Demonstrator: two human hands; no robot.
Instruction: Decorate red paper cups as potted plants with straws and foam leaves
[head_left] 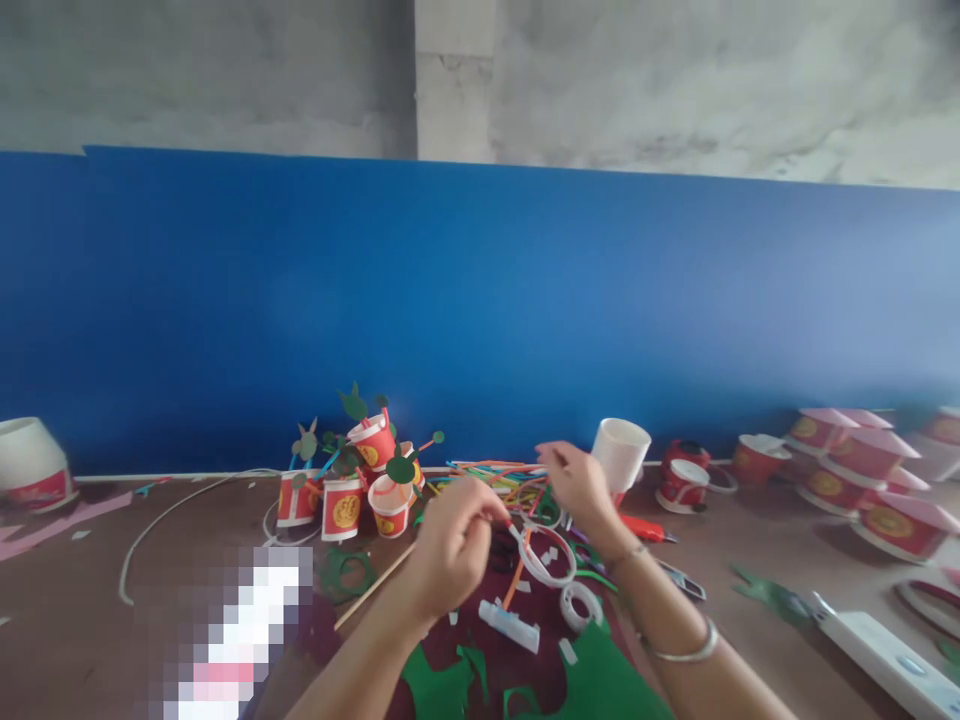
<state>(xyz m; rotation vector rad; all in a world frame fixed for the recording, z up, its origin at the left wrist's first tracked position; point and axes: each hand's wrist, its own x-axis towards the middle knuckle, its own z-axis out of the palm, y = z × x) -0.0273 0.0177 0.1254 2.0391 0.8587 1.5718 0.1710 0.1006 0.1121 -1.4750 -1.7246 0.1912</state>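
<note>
My left hand (459,545) is closed in a pinch above the middle of the table. From its fingertips extends a thin white ring (551,582), which looks like a rim cut from a paper cup, with a bit of red at the pinched end. To its right, my right hand (577,485) hovers over a pile of coloured drinking straws (480,468); its fingers are bent and blurred, so whether they hold anything is unclear. Beneath the hands lie a small glue tube (510,625), a roll of white tape (581,605) and green paper (607,680).
Red paper cups with straws and green paper leaves (343,510) stand at left. A white cup (621,450) is behind my right hand. Pink-topped cups (870,455) are stacked at right, near a white power strip (892,655). A blue panel (480,310) borders the table.
</note>
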